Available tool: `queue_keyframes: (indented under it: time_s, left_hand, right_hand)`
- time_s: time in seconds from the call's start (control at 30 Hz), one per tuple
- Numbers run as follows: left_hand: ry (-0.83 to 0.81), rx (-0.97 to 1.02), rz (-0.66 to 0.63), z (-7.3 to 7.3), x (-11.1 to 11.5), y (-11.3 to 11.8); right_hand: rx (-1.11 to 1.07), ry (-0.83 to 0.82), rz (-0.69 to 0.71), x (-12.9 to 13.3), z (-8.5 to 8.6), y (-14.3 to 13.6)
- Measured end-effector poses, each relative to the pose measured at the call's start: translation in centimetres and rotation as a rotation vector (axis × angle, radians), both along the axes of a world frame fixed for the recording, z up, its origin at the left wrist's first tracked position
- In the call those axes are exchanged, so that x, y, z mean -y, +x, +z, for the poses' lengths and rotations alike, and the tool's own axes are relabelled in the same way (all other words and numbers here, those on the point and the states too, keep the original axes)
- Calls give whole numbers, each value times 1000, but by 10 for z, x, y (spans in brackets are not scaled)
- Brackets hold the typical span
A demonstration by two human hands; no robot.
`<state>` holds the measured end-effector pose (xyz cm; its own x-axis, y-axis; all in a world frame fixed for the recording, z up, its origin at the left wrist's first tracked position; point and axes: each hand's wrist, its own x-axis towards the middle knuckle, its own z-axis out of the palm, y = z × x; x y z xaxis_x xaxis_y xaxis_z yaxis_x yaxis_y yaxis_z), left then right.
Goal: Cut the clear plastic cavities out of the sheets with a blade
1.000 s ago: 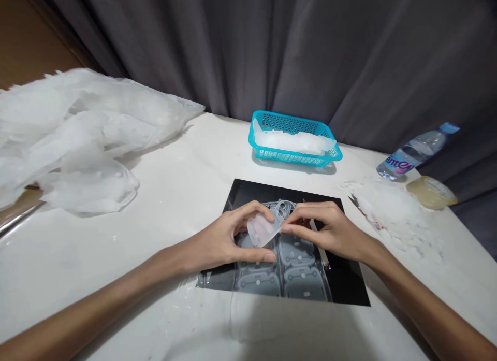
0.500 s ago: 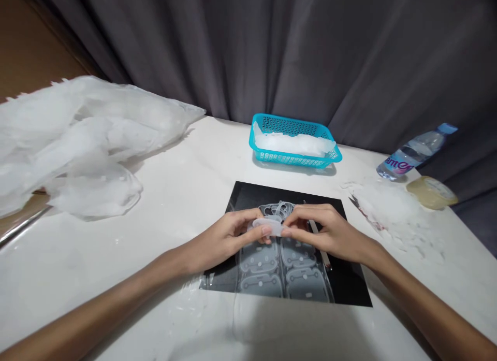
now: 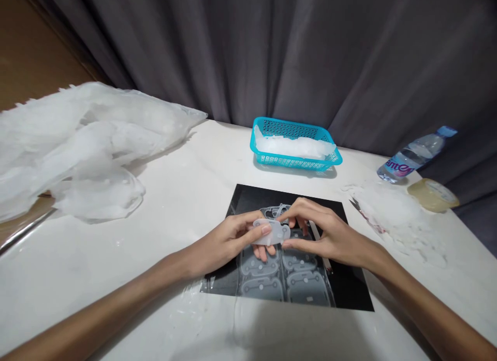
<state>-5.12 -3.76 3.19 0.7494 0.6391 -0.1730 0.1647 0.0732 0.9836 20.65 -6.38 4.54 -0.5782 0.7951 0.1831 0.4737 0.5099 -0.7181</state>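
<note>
You hold a small translucent white plastic piece (image 3: 272,232), flat and rounded, lying roughly level and pinched at both ends. It hangs just above a clear moulded sheet (image 3: 285,278) of similar shapes, which lies flat on a black mat (image 3: 349,288).

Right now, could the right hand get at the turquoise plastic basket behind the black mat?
Probably yes: the right hand shares a small translucent piece, but nothing stands before the turquoise plastic basket.

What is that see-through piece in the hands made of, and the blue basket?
The small piece held by both hands looks like soft translucent silicone or plastic: milky, matte, light shows through. The basket looks like hard glossy plastic: bright turquoise, moulded lattice walls.
</note>
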Motion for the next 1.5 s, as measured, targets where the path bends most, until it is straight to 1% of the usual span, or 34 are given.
queue_keyframes:
  time_s: [0.1, 0.23, 0.4, 0.5, 0.6, 0.73, 0.87, 1.0, 1.1, 1.23, 1.37, 1.5]
  left_hand:
    - [-48, 10, 6, -1, 0, 1]
    - [-107, 41, 25, -1, 1, 2]
    - [-205, 47, 27, -3, 4, 3]
    - [-200, 28, 31, -3, 5, 2]
    - [-77, -16, 47, -1, 5, 0]
    - [131, -63, 27, -1, 5, -1]
    - [258, -58, 54, -8, 5, -1]
    - [348, -111, 98, -11, 6, -2]
    - [414, -165, 68, -9, 8, -3]
    - [504, -206, 37, -8, 10, -3]
    - [534, -233, 56, -8, 12, -3]
    - [574, -233, 93, -8, 12, -4]
  right_hand:
    - [-29, -20, 2, 2, 0, 0]
    - [55, 4, 75, 4, 1, -1]
    - [95, 156, 101, 5, -3, -4]
    - [88, 281, 77, 4, -6, -4]
    - [88, 344, 46, 3, -6, -4]
    - [108, 325, 42, 2, -6, -4]
    - [113, 291, 45, 1, -5, -1]
    - [137, 237, 14, 1, -3, 0]
    - [129, 229, 15, 1, -3, -1]
    - [117, 267, 37, 0, -5, -2]
    - [116, 256, 40, 0, -5, -3]
    - [131, 204, 2, 0, -3, -1]
